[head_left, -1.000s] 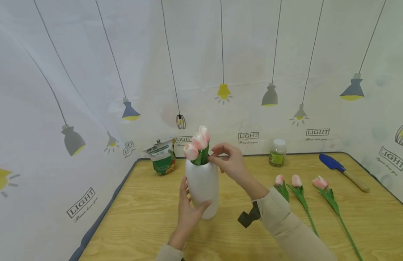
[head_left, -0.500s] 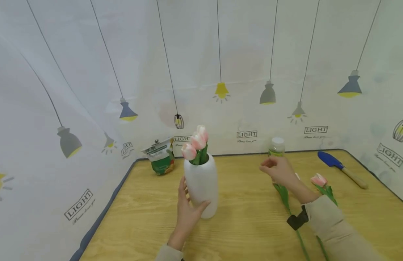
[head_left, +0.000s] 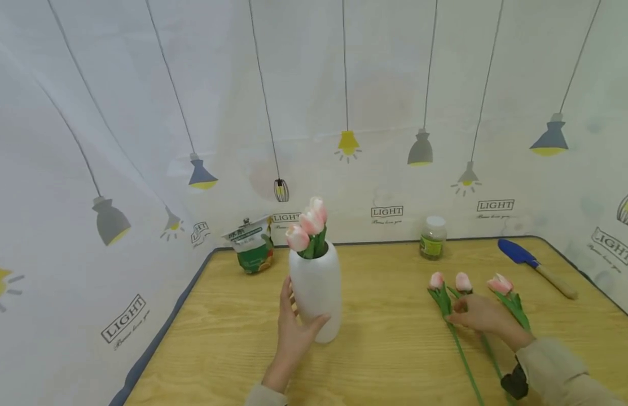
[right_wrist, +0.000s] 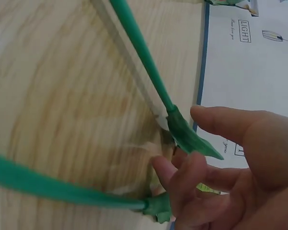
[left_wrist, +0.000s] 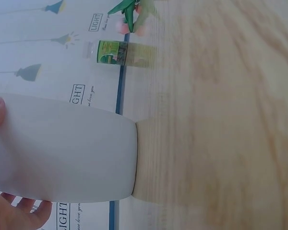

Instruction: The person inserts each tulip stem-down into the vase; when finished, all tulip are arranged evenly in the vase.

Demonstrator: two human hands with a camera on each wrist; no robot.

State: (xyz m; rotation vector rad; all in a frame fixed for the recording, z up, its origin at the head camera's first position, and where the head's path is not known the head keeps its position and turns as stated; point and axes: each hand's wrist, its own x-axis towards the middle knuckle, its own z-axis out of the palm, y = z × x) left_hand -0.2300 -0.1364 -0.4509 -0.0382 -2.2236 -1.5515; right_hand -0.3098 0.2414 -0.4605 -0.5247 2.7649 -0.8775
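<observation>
The right hand (head_left: 483,316) had moved since the earlier frames: a second before, it was at the mouth of the white vase (head_left: 317,290); half a second before, it was in the air in front of the jar (head_left: 433,239); now it was down among the loose tulips. The left hand (head_left: 293,337) had kept its place. Its fingers were curved round the vase's left side with the thumb across the front, spread only as wide as the vase's body, holding it upright on the wooden table (head_left: 385,316). Above those fingers, three pink-and-white tulips (head_left: 310,223) leaned out of the vase's mouth.

Well to the right, the right hand's fingers were bent, with a narrow gap between thumb and fingertips. The leaf of the leftmost loose tulip (head_left: 442,303) lay in that gap; whether it was pinched could not be told. The middle tulip (head_left: 463,282) ran partly beneath the hand, its bloom just beyond the fingers. The right tulip (head_left: 514,309) lay beside the hand's outer edge.

Farther off, past the right fingers, were the blue trowel (head_left: 537,267) and, to its left, the jar. Beyond the left fingers stood a green-and-white pouch (head_left: 253,248), before the lamp-printed backdrop (head_left: 314,67).
</observation>
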